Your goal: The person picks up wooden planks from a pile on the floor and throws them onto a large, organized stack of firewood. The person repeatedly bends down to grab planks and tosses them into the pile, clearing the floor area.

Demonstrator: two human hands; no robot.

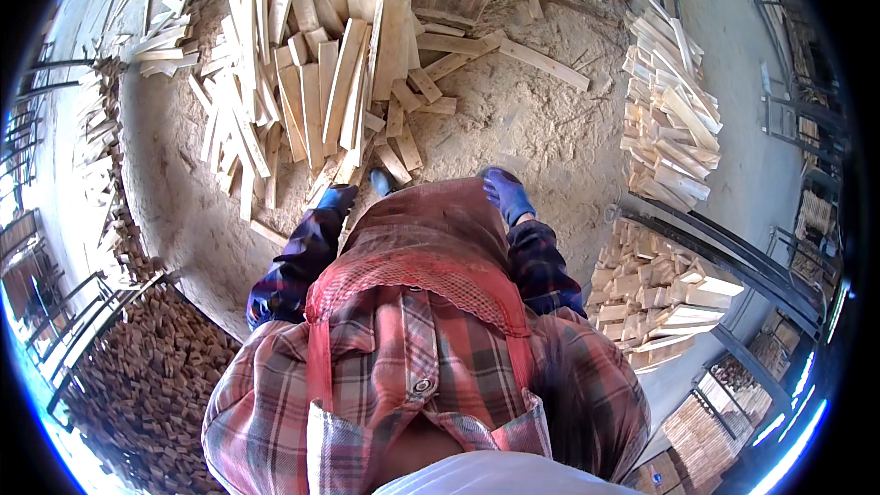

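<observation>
My left hand (337, 198), in a blue and dark work glove, is low beside the left edge of my brown-red apron (426, 211), close to the near ends of loose boards. Its fingers are foreshortened, so whether it touches a board cannot be made out. On the other side, my right hand (504, 192), in a blue-purple glove, lies against the apron's right edge, fingers extended and no object visible in it. Ahead of me spreads a big heap of pale sawn boards (312, 82), its near pieces reaching almost to a dark boot (383, 182) between my hands.
Sawdust (550, 137) covers the floor, with a long board (544, 65) on it. Stacked wood pieces (674, 115) stand at right, more short blocks (655, 289) nearer, beside a dark metal rail (733, 243). At lower left is a large mass of small blocks (151, 376).
</observation>
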